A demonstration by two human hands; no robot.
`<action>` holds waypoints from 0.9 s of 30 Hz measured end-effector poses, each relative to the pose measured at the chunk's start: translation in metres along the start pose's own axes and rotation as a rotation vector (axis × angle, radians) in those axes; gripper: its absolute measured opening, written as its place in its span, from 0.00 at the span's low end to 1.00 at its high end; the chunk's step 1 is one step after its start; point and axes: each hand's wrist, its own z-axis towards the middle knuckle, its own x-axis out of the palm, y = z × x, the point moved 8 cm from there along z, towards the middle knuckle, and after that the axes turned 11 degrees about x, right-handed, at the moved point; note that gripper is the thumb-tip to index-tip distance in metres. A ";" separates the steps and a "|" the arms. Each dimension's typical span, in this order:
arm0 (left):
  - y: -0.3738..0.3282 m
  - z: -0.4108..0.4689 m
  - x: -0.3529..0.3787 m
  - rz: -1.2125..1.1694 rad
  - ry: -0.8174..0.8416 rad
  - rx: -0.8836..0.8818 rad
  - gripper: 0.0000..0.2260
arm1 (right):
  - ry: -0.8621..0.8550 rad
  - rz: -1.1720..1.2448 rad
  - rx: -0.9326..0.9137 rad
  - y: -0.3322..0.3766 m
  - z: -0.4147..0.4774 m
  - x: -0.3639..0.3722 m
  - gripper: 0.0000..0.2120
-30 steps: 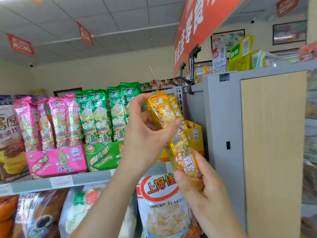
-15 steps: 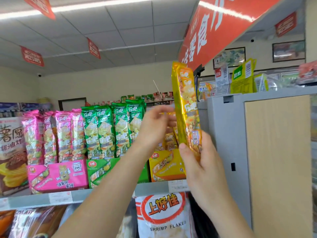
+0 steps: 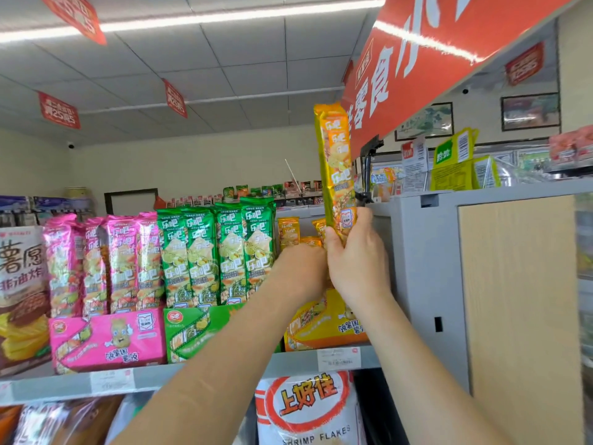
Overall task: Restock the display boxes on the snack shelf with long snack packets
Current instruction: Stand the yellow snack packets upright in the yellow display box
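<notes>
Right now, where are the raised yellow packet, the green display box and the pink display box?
yellow packet [image 3: 337, 162], head view, middle of its front.
green display box [image 3: 189, 335], head view, front panel.
pink display box [image 3: 109, 338], head view, front panel.

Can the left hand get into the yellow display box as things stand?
Probably yes: the left hand is at the yellow display box, above its front wall; the right hand holds the yellow packet clear above.
</notes>
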 end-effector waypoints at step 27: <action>0.020 -0.055 -0.028 -0.704 -0.657 -0.301 0.33 | 0.431 -0.084 -0.042 -0.010 -0.012 0.028 0.10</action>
